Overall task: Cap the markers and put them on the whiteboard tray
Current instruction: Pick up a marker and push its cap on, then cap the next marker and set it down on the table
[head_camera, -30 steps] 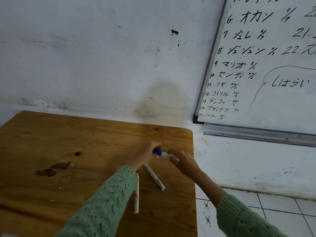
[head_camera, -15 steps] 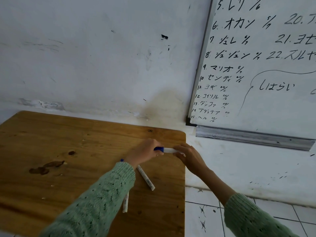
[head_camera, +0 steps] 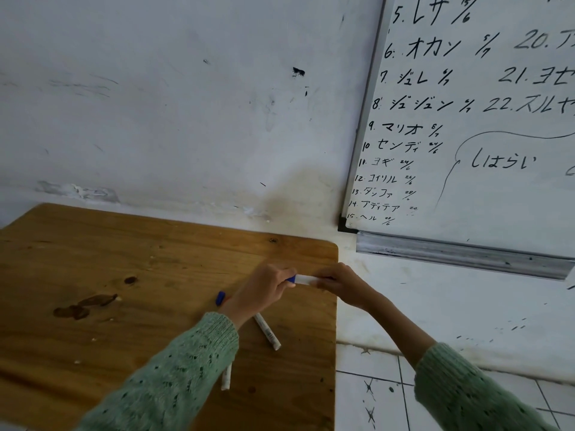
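Note:
A white marker point(head_camera: 304, 279) with a blue cap is held level between both hands, above the right end of the wooden table point(head_camera: 93, 290). My left hand point(head_camera: 264, 289) pinches the blue cap end; my right hand point(head_camera: 337, 283) grips the white barrel. A second white marker point(head_camera: 268, 332) lies on the table below my left wrist, and a third marker point(head_camera: 226, 377) pokes out from under my left sleeve. A loose blue cap point(head_camera: 220, 298) lies by my left wrist. The metal whiteboard tray point(head_camera: 460, 255) runs along the board's bottom edge, up and to the right.
The whiteboard point(head_camera: 485, 119) covered in handwritten lists hangs on the white wall at the right. The table's right edge ends just under my hands, with white floor tiles point(head_camera: 373, 399) below it. Dark stains point(head_camera: 84, 306) mark the tabletop at the left.
The view has drifted slightly, so the whiteboard sits further left. Both hands keep hold of the marker; the blue cap end is pushed closer into my left fingers.

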